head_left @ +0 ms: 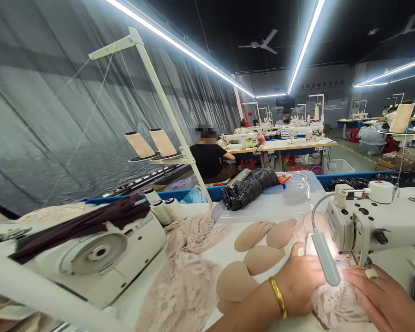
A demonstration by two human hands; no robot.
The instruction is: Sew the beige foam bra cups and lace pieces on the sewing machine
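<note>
Under the lit gooseneck lamp [325, 258], a piece of pale pink lace [340, 304] lies at the head of a white sewing machine [397, 221]. My left hand [302, 276], below a gold bangle, rests at the lace's left side; its fingertips are partly hidden by the lamp and glare. My right hand [373, 290], with a ring, lies flat on the lace's right side, fingers extended toward the needle area. Beige moulded cups [264, 259] are spread to the left of my left hand. More lace fabric [185, 281] is heaped farther left.
A second machine [100, 258] with dark cloth [86, 226] over it stands at left. Behind the cups are a clear plastic lid [300, 189] and a black plastic bundle [251, 188]. A thread stand [166, 101] rises at left. A person in black [207, 157] sits farther back.
</note>
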